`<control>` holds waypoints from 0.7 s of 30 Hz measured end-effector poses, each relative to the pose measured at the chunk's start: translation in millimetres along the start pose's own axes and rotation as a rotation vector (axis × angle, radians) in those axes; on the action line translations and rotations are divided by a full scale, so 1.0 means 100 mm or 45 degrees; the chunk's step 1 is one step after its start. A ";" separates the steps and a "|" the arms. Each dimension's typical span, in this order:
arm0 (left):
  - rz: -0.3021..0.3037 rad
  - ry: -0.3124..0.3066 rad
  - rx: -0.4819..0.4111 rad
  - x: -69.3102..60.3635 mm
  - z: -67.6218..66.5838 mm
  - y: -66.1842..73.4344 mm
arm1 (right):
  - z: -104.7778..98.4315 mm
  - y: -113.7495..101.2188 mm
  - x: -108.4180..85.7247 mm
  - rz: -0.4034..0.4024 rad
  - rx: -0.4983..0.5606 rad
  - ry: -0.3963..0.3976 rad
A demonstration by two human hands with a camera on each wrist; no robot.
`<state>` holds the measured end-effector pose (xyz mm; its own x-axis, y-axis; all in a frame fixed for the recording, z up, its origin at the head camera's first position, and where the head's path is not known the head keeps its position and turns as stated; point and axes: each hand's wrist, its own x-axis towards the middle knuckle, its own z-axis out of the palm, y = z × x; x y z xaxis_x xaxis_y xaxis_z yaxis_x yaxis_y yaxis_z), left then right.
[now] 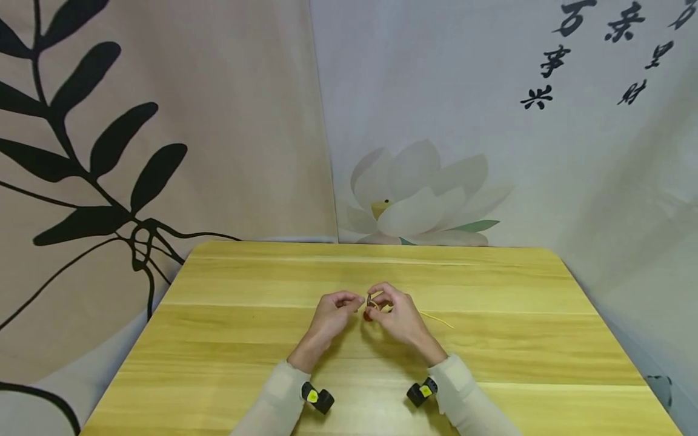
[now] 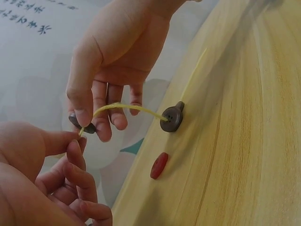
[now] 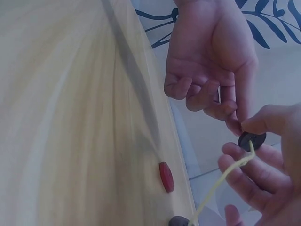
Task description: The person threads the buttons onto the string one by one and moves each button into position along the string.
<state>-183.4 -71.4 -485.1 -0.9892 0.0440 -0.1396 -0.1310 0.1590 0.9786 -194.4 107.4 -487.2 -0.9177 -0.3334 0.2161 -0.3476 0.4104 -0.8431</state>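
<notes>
My right hand (image 1: 400, 315) pinches a dark four-hole button (image 3: 251, 141) between thumb and fingers. A yellow cord (image 2: 127, 107) passes through that button. Facing it, my left hand (image 1: 334, 312) pinches the cord's short end with thumb and forefinger, close to the button, as the left wrist view shows. From there the cord arches over to a second dark button (image 2: 171, 118), which is threaded on it. A small dark piece shows behind that second button; its kind is unclear. Near it on the table lies a red button (image 2: 159, 165), apart from the cord.
The wooden table (image 1: 245, 375) has its far edge beyond both hands. Past the right hand, the cord's long tail (image 1: 436, 319) trails on the tabletop. Printed cloth (image 1: 245, 121) hangs behind the table.
</notes>
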 end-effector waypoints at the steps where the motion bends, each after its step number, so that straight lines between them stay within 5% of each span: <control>1: 0.002 -0.003 -0.002 0.00 0.00 0.00 | 0.00 0.00 0.00 0.005 0.001 0.000; 21: 0.001 -0.026 0.028 0.01 -0.04 0.00 | -0.08 -0.02 -0.02 0.058 0.019 -0.059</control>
<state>-185.1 -75.5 -484.7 -0.9878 0.0642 -0.1419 -0.1283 0.1809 0.9751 -193.6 114.2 -481.5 -0.9224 -0.3540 0.1546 -0.3027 0.4134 -0.8587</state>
